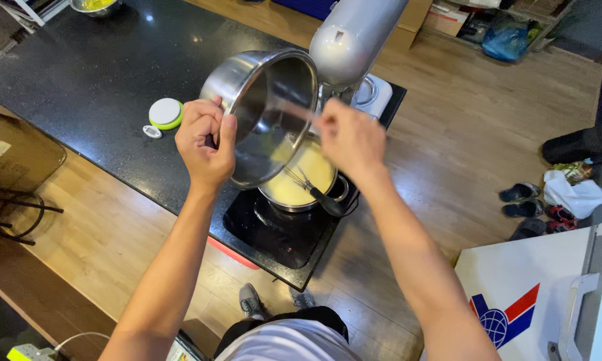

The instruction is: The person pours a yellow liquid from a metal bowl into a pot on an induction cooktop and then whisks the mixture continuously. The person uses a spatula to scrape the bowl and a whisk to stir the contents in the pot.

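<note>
Two hands at work over a black counter [93,87]. Left hand [206,142], fingers curled and clamped on the rim of a steel mixing bowl [264,113], tipped steeply with its mouth toward four o'clock. Right hand [350,137], at three o'clock of the bowl, closed around a thin blurred tool (a scraper, perhaps; too smeared to tell) reaching into the bowl's inside. Directly beneath, at six o'clock of the bowl, a steel pot [302,184] of pale yellow batter, sitting on a black cooktop [277,234], with a whisk [314,190] resting inside, handle pointing to four o'clock. At twelve o'clock of the pot, a silver stand mixer [351,37], head hanging just beside the bowl's upper rim. At nine o'clock of the left hand, a small round white and green timer [165,112] lying on the counter. Wooden floor [475,113] all around.
</note>
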